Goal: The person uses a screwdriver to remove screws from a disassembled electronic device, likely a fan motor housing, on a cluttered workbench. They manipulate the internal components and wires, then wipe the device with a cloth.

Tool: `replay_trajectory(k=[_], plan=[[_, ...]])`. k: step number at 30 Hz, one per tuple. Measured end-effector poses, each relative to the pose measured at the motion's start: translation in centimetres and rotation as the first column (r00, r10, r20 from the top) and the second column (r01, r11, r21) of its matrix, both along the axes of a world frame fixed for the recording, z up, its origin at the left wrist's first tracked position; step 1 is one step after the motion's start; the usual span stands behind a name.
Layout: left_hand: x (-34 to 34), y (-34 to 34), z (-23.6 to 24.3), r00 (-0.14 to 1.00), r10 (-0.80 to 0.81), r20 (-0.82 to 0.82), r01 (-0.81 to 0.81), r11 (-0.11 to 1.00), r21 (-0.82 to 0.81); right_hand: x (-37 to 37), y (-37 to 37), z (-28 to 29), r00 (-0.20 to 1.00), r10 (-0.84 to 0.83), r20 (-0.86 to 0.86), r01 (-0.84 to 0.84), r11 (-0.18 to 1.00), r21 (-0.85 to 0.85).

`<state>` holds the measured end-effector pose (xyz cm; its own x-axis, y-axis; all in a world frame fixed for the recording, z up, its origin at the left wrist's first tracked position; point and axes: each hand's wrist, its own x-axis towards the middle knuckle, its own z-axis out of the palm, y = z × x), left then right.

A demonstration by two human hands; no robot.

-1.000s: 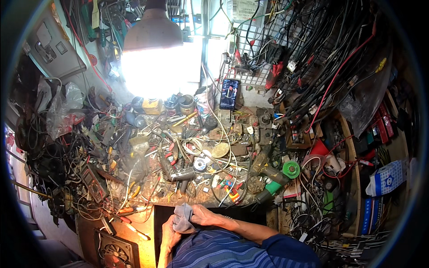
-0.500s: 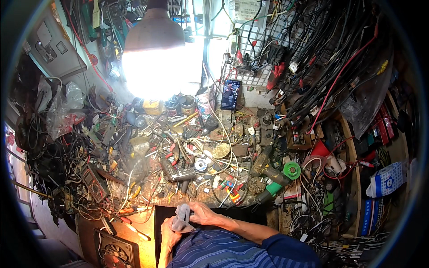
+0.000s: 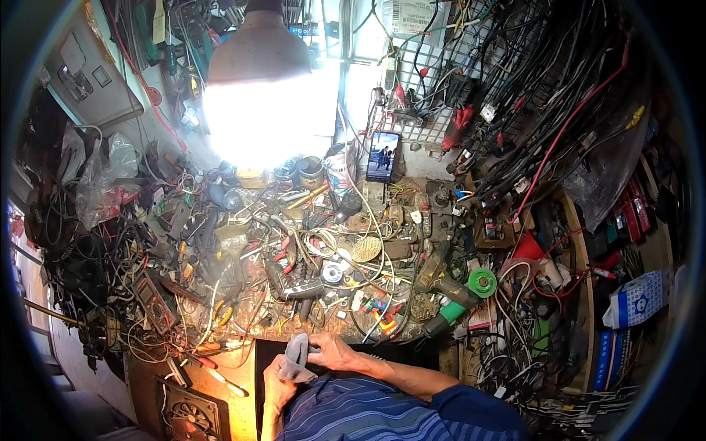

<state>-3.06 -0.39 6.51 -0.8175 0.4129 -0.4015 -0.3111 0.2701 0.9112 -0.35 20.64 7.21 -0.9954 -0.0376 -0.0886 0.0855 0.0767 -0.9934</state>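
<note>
A crumpled grey cloth (image 3: 297, 357) is bunched between my two hands at the front edge of the workbench. My left hand (image 3: 276, 384) grips its lower left side. On its right side, the fingers of my right hand (image 3: 332, 353) are closed around the cloth. Whether anything sits inside the folds I cannot tell. Just beyond my hands, on the bench (image 3: 276, 328), lie a soldering-gun-like black tool (image 3: 298, 285), a roll of white solder or tape (image 3: 332, 273) and several small parts.
A bright lamp (image 3: 257, 51) hangs over the bench's back. A phone (image 3: 383, 156) stands upright with a lit screen. Tangled cables (image 3: 544, 95) hang at the right. A green grinder-like tool (image 3: 456, 305) lies at the bench's right front. Screwdrivers (image 3: 224, 380) lie at the left front.
The cloth has changed shape between my hands, with its upper part now folded differently. Both hands stay in nearly the same place. The picture on the phone has changed.
</note>
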Motion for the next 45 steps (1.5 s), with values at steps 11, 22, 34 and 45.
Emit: replay_trajectory(k=[11, 22, 34, 45], plan=[[-0.1, 0.8, 1.8, 1.0, -0.009, 0.005, 0.009, 0.999, 0.036, -0.6, 0.5, 1.8, 0.988, 0.013, 0.154, -0.023, 0.998, 0.06], [-0.3, 1.5, 2.8, 0.999, -0.003, 0.036, 0.002, 0.999, 0.044, -0.2, 0.4, -1.1, 0.995, -0.067, 0.08, 0.065, 0.997, 0.027], [0.3, 0.0, 2.9, 0.995, 0.034, 0.098, -0.037, 0.999, 0.021, -0.2, 0.8, -0.7, 0.976, -0.048, 0.212, 0.032, 0.996, 0.081], [2.7, -6.3, 2.2, 0.977, 0.015, 0.211, -0.015, 1.0, -0.002, 2.5, -4.6, -0.4, 0.981, -0.025, 0.192, -0.003, 0.989, 0.145]])
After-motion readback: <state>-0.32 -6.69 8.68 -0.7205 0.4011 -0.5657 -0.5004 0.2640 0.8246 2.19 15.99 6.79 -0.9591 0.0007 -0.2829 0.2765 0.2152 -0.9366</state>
